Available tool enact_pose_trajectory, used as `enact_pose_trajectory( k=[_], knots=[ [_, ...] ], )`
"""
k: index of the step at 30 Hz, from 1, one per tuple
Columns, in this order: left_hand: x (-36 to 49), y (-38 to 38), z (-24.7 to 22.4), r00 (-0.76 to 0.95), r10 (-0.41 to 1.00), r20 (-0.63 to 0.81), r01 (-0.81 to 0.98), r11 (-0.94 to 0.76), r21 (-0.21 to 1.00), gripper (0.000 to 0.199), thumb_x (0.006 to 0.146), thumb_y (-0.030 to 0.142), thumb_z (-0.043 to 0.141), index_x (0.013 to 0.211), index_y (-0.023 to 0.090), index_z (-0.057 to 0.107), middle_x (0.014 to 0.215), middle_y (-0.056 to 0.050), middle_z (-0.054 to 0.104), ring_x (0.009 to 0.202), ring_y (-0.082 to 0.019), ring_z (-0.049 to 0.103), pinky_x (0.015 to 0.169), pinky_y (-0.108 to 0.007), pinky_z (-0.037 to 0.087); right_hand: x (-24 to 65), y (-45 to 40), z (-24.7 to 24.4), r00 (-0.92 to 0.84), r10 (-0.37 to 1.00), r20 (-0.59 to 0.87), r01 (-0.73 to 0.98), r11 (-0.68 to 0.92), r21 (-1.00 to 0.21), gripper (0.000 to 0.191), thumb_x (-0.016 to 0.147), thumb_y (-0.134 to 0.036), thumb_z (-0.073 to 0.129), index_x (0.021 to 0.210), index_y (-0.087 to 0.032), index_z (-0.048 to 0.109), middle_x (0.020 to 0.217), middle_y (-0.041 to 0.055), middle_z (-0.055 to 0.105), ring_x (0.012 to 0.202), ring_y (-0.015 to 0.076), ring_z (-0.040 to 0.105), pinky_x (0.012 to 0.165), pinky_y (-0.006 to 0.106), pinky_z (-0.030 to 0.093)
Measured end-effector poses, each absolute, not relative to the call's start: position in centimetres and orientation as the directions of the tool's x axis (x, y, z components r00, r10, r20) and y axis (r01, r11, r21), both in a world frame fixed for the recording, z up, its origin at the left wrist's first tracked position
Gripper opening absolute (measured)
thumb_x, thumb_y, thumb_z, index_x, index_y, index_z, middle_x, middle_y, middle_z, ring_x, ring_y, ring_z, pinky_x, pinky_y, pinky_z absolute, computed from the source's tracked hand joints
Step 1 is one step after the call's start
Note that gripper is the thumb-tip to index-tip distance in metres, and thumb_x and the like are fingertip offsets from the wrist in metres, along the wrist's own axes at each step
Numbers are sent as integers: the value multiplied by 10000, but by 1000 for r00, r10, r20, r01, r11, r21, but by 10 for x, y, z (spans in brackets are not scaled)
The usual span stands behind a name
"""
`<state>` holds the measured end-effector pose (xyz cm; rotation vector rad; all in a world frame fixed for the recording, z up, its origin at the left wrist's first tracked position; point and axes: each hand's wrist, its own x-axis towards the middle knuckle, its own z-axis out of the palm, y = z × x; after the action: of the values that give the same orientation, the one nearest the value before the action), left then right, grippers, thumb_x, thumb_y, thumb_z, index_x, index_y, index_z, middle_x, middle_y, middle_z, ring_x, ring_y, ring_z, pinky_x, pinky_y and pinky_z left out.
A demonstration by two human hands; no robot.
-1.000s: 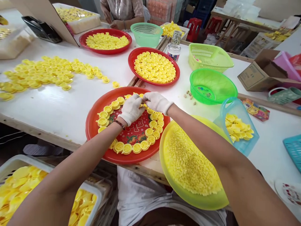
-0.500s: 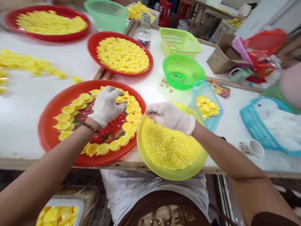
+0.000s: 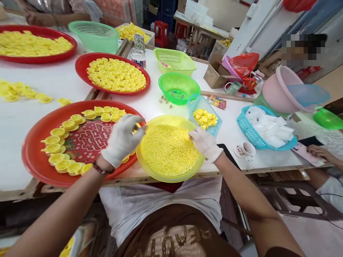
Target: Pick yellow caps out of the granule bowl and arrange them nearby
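My left hand point(image 3: 122, 140), in a white glove, hovers over the right side of a red round tray point(image 3: 34, 160). Its thumb and fingers are curved and apart, with nothing visible between them. Small yellow cup-shaped plastic pieces point(image 3: 63, 166) stand in a ring on the tray, around a printed red centre. Beside the tray is a yellow basin point(image 3: 171, 121) filled with small yellow pellets point(image 3: 168, 150). My right hand point(image 3: 205, 142), also gloved, is at the basin's right side with its fingertips pinched together over the pellets. Whatever they hold is too small to make out.
A light-blue basket point(image 3: 218, 130) of yellow pieces sits behind my right hand. Farther back are a green bowl point(image 3: 179, 84), a second red tray point(image 3: 80, 71) of pieces and a glass jar point(image 3: 138, 57). To the right stand a mug point(image 3: 245, 150) and a blue basket point(image 3: 243, 123). Other people sit nearby.
The view has swung to the right. My right hand has moved from the basin's left rim to its right side. My left hand has shifted from the ring's far part to the tray's right side.
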<state>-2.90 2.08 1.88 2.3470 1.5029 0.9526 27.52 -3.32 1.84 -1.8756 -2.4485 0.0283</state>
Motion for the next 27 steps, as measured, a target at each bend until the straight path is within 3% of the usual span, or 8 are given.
enact_pose_trajectory(
  k=[3,5,9,13,17,20,27],
  knots=[
    [15,-14,20,487,814,317,676,-581,454,343,966,397,569,1222,174,618,1177,-108,633,979,-198,633,872,-388,560,257,-42,24,-406,911,68,897,412,-159,228,937,-71,436,983,-169,637,996,66,613,949,172,566,870,290,461],
    [34,-26,14,527,803,280,675,-595,436,349,975,390,579,1248,174,601,1238,-114,609,1049,-205,622,904,-402,560,247,-50,31,-505,863,29,834,496,-240,271,935,-49,416,1047,-176,628,1050,62,629,1017,165,573,918,288,458],
    [41,-30,0,536,810,238,702,-584,407,347,972,373,591,1258,177,599,1274,-114,594,1100,-221,612,933,-418,554,237,-56,37,-386,908,-161,918,361,-163,237,961,-152,473,1166,-159,593,1171,114,622,1098,208,590,934,332,469],
    [34,-28,-12,532,827,183,742,-559,369,360,965,379,602,1258,169,595,1261,-110,599,1101,-226,612,927,-422,554,224,-42,22,-286,925,-252,958,269,-99,311,864,-238,642,1142,-105,600,1163,199,603,923,274,643,774,392,503],
    [32,-27,-17,516,846,130,779,-527,339,366,940,372,617,1224,142,621,1159,-122,643,1018,-243,639,922,-444,532,219,-24,10,-374,880,-293,926,333,-179,234,851,-139,611,1083,-135,636,1061,127,665,926,231,638,819,344,488],
    [34,-27,-17,494,864,102,803,-498,328,298,911,325,612,1151,157,666,1075,-128,671,994,-292,646,903,-449,505,227,-18,15,-449,854,-263,883,381,-273,182,854,-84,581,1009,-145,654,993,81,697,957,205,627,892,327,474],
    [36,-30,-17,441,895,70,831,-436,344,257,867,270,606,1091,156,654,1067,-110,667,1035,-300,624,909,-421,463,219,-21,27,-598,800,-42,716,510,-476,225,904,-104,567,1115,-170,612,1140,69,677,1091,185,599,1003,324,447]
  ],
)
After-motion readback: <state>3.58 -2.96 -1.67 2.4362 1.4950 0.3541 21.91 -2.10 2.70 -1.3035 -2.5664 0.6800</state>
